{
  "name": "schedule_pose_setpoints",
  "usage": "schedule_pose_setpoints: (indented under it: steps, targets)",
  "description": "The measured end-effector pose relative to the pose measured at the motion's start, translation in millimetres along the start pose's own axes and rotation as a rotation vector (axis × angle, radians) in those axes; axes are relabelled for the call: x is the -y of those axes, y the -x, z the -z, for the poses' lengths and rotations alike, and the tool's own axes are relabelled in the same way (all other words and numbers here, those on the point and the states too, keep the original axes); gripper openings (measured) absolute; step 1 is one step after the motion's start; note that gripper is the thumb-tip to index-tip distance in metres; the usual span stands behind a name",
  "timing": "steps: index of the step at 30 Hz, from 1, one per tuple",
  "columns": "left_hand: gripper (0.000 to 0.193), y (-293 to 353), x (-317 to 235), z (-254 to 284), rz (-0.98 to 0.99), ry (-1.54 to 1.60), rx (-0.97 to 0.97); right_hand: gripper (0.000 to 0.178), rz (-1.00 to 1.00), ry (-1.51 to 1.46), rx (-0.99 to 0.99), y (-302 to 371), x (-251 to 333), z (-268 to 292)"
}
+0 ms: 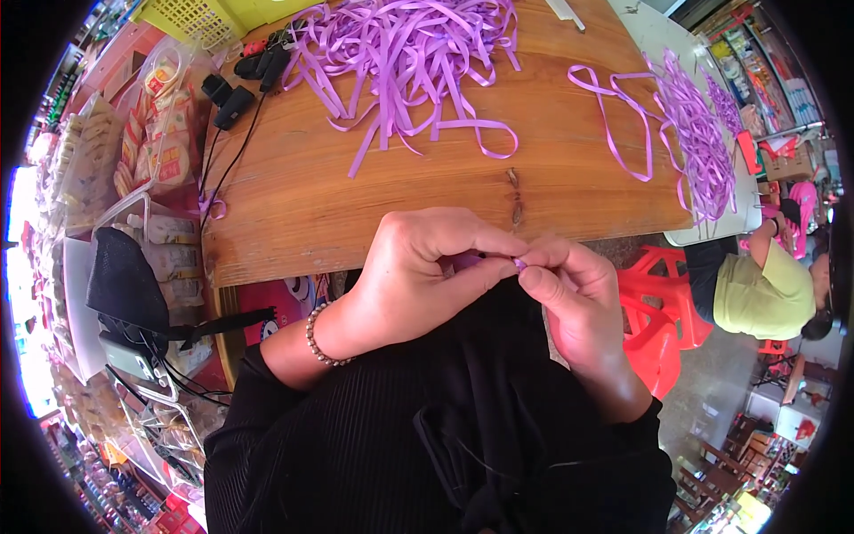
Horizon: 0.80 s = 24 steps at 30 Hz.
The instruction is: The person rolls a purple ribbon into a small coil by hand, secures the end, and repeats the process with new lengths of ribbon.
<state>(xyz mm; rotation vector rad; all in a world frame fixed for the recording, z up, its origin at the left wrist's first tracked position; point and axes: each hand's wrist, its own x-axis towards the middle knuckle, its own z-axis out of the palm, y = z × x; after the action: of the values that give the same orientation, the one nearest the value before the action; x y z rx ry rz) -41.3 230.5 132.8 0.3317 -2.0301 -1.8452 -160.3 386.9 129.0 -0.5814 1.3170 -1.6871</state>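
Note:
My left hand [427, 276] and my right hand [574, 298] meet in front of my body, just off the near edge of the wooden table. Thumb and forefinger of each are pinched together on a small bit of purple ribbon [519, 264]. Most of that ribbon is hidden by the fingers; a little purple also shows inside the curl of my left hand. Beyond them, a loose heap of purple ribbons [418, 53] covers the far middle of the table [356, 209]. More purple ribbons [703, 142] lie bunched at the right edge, one loop trailing onto the wood.
A yellow-green basket [200, 22] stands at the far left. Black plugs with cables [233, 100] lie near the left edge, beside packaged goods [165, 133]. Red plastic stools [656, 311] are at the right, below a white tabletop [725, 227]. A person in a yellow-green shirt [756, 294] is farther right.

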Motion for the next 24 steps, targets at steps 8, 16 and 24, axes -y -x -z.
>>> schedule_pose_setpoints:
  steps: [8, 16, 24]
  targets:
    - [0.016, -1.2, 6.3, -6.3, -0.288, -0.159, -0.056, 0.014, 0.391, 0.387, -0.16, 2.9, -5.1, -11.8]
    - [0.02, -4.9, 20.6, -11.7, -0.567, -0.171, -0.133, 0.024, 0.841, 0.826, -0.051, -3.2, 0.3, -4.3]
    - [0.019, -3.1, 23.0, -9.1, -0.692, -0.252, -0.17, 0.016, 0.747, 0.781, 0.038, 1.2, 12.4, -8.5]
